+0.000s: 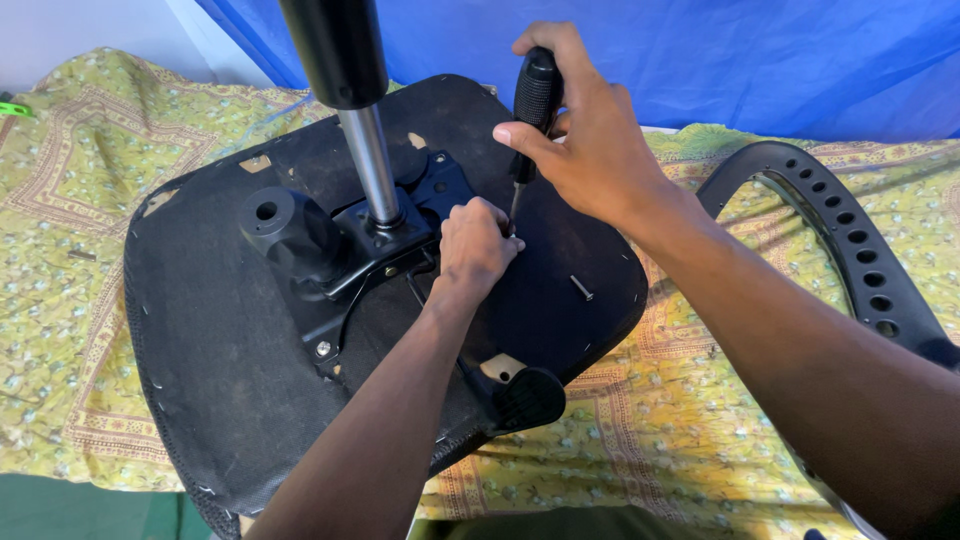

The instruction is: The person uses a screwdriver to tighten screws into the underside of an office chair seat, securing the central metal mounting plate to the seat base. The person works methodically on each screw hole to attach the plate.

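Observation:
An upturned black office-chair seat point(220, 350) lies on a patterned yellow cloth. A black metal mechanism plate point(390, 235) with a chrome gas cylinder point(370, 160) rises from its underside. My right hand point(585, 140) grips the black handle of a screwdriver point(535, 95), its shaft pointing down at the seat just right of the plate. My left hand point(475, 245) is curled at the screwdriver's tip, fingers pinched around something too small to see. A loose screw point(581, 288) lies on the seat to the right of my hands.
A black perforated chair-back frame point(850, 235) lies on the cloth at the right. A black lever paddle point(530, 395) sticks out at the seat's near edge. Blue fabric point(700, 50) hangs behind. The yellow cloth point(70, 250) spreads out to the left.

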